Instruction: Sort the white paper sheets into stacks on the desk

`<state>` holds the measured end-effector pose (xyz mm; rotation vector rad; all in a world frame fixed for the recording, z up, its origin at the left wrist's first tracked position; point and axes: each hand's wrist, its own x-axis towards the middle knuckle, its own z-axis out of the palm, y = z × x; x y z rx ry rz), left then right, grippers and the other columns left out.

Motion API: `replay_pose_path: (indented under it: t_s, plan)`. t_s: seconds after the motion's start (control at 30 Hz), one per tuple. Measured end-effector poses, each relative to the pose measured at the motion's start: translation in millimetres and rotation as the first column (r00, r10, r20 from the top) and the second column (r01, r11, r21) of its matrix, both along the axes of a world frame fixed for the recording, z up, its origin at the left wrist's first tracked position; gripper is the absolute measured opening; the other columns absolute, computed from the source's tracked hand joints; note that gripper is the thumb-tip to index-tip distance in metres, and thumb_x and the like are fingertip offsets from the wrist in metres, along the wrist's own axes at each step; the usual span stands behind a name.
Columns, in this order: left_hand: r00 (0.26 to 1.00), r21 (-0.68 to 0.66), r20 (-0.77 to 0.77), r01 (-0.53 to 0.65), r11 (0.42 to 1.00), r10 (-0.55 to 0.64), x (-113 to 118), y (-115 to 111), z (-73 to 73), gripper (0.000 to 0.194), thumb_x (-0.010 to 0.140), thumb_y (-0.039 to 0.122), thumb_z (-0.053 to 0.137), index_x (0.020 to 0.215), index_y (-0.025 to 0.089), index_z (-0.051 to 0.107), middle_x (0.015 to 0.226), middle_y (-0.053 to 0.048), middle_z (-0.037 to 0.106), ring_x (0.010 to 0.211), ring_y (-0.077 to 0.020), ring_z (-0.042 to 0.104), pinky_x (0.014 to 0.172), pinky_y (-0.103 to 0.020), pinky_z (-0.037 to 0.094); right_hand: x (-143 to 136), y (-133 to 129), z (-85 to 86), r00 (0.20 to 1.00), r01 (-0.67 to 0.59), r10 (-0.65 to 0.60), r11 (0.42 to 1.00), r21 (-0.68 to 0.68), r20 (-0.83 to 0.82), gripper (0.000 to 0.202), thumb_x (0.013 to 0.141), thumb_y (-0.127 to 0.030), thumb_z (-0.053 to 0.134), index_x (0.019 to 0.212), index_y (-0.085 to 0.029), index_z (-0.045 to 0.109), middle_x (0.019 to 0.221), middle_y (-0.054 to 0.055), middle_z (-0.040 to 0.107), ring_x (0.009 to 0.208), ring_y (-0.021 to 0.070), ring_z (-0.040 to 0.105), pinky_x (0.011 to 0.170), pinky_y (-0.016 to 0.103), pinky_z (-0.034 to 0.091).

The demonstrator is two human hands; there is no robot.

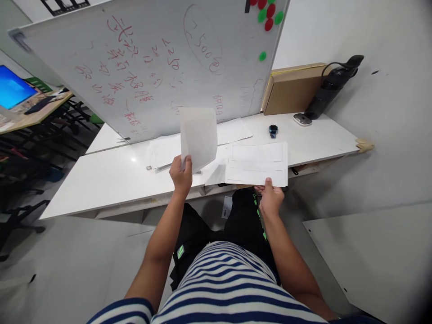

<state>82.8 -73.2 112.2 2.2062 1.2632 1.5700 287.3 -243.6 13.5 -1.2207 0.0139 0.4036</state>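
Observation:
My left hand is closed on the lower left corner of a white sheet of paper, which stands tilted up above the table. A second sheet or stack of paper, with thin printed lines across it, is pinched at its front edge by my right hand, the thumb on top. Whether it is one sheet or several, I cannot tell. Behind and below my hands, more white papers lie spread on the table, partly hidden by the raised sheet.
On the white table a whiteboard with red writing stands at the back. To the right are a smartwatch, a computer mouse, a black bottle and a cardboard box. Far left, a monitor stands on a desk.

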Motion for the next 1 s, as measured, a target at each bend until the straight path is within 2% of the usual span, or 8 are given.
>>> replay_pose_path:
  t_s: [0.1, 0.23, 0.37, 0.6, 0.7, 0.83, 0.9, 1.0]
  plan:
    - [1.000, 0.052, -0.018, -0.001, 0.999, 0.002, -4, 3, 3.4, 0.024, 0.092, 0.036, 0.047, 0.085, 0.017, 0.060, 0.080, -0.005, 0.061, 0.077, -0.0155, 0.058, 0.070, -0.027, 0.044, 6, -1, 3.8, 0.999, 0.040, -0.040, 0.999, 0.021, -0.003, 0.042, 0.069, -0.051, 0.072, 0.080, -0.012, 0.060, 0.056, -0.001, 0.063, 0.049, 0.0131, 0.062, 0.054, 0.029, 0.060]
    - [0.999, 0.089, -0.043, 0.033, 0.995, -0.029, -4, 5, -3.8, 0.027, 0.094, 0.038, 0.044, 0.091, 0.017, 0.061, 0.088, -0.009, 0.064, 0.088, -0.0188, 0.061, 0.079, -0.031, 0.046, 8, 0, 7.6, 0.998, 0.058, -0.058, 0.997, 0.056, 0.000, 0.043, 0.071, -0.049, 0.071, 0.089, -0.012, 0.061, 0.062, 0.000, 0.064, 0.051, 0.0125, 0.062, 0.055, 0.029, 0.059]
    - [0.967, 0.083, -0.186, 0.193, 0.978, -0.175, 0, 2, -18.4, 0.027, 0.092, 0.039, 0.047, 0.096, 0.018, 0.062, 0.098, -0.013, 0.066, 0.098, -0.0212, 0.062, 0.087, -0.034, 0.047, 14, -5, 8.3, 0.991, 0.133, -0.130, 0.985, 0.113, -0.034, 0.041, 0.074, -0.048, 0.069, 0.090, -0.012, 0.059, 0.071, 0.003, 0.066, 0.057, 0.0128, 0.064, 0.064, 0.032, 0.060]
    - [0.812, -0.019, -0.467, 0.386, 0.922, -0.350, 15, -9, -36.8, 0.026, 0.094, 0.033, 0.042, 0.103, 0.022, 0.064, 0.106, -0.011, 0.067, 0.098, -0.0202, 0.063, 0.084, -0.033, 0.048, 25, -27, -2.4, 0.979, 0.202, -0.198, 0.973, 0.113, -0.045, 0.038, 0.076, -0.047, 0.068, 0.091, -0.013, 0.057, 0.074, 0.003, 0.066, 0.059, 0.0125, 0.064, 0.069, 0.034, 0.059]
    - [0.668, -0.116, -0.623, 0.435, 0.893, -0.407, 25, -18, -51.5, 0.026, 0.095, 0.028, 0.040, 0.104, 0.023, 0.064, 0.108, -0.010, 0.066, 0.092, -0.0189, 0.063, 0.076, -0.030, 0.046, 28, -36, -6.6, 0.972, 0.231, -0.226, 0.968, 0.101, -0.058, 0.037, 0.076, -0.045, 0.068, 0.092, -0.013, 0.058, 0.074, 0.003, 0.066, 0.059, 0.0122, 0.064, 0.069, 0.034, 0.059]
    - [0.467, -0.194, -0.795, 0.409, 0.892, -0.387, 36, -29, -74.0, 0.024, 0.094, 0.020, 0.039, 0.097, 0.019, 0.063, 0.097, -0.010, 0.065, 0.084, -0.0208, 0.059, 0.067, -0.030, 0.041, 31, -47, -8.2, 0.963, 0.266, -0.259, 0.960, 0.094, -0.074, 0.033, 0.078, -0.041, 0.066, 0.094, -0.013, 0.059, 0.076, 0.003, 0.067, 0.059, 0.0113, 0.063, 0.068, 0.032, 0.059]
    - [0.438, -0.199, -0.822, 0.376, 0.905, -0.363, 41, -34, -80.7, 0.022, 0.092, 0.019, 0.041, 0.095, 0.018, 0.062, 0.095, -0.010, 0.064, 0.087, -0.0230, 0.057, 0.066, -0.032, 0.041, 33, -53, -8.1, 0.957, 0.280, -0.271, 0.956, 0.091, -0.101, 0.030, 0.079, -0.039, 0.065, 0.094, -0.013, 0.059, 0.075, 0.002, 0.067, 0.059, 0.0111, 0.064, 0.067, 0.031, 0.059]
    - [0.464, -0.204, -0.815, 0.329, 0.922, -0.346, 44, -40, -83.4, 0.016, 0.089, 0.022, 0.048, 0.099, 0.018, 0.060, 0.103, -0.011, 0.063, 0.095, -0.0257, 0.055, 0.071, -0.035, 0.042, 35, -59, -7.1, 0.955, 0.271, -0.257, 0.960, 0.078, -0.149, 0.025, 0.080, -0.035, 0.063, 0.094, -0.014, 0.059, 0.072, 0.001, 0.067, 0.058, 0.0111, 0.064, 0.067, 0.030, 0.059]
